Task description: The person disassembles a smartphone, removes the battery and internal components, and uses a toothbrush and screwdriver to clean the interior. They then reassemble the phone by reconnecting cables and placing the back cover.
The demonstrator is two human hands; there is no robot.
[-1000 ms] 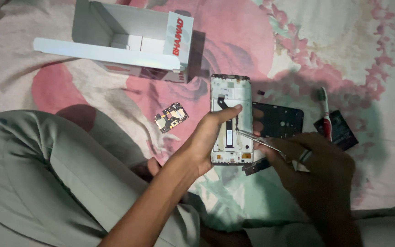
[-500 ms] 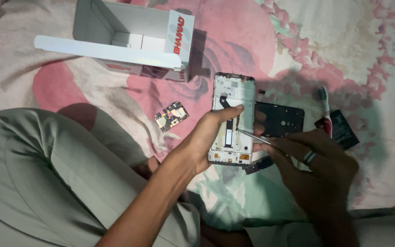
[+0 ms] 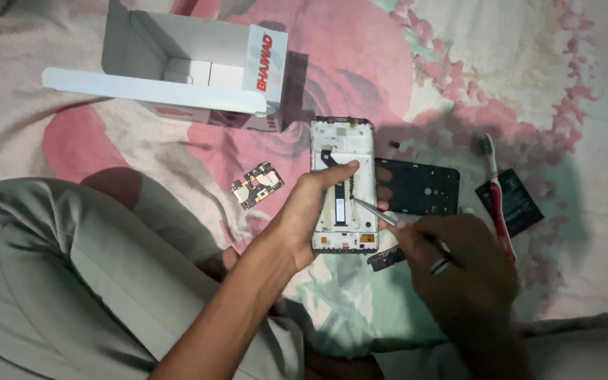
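Tweezers' [image 3: 373,211] rear hidden in right hand [image 3: 459,271], small parts indistinct

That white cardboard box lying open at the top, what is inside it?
The white box shows pale inner walls and a small white insert at its back. Its front flap hides the lower part, so anything lying there cannot be seen.

Opened white phone frame [image 3: 343,186] upright in hand, thin metal tweezers [image 3: 374,211] touching its middle.
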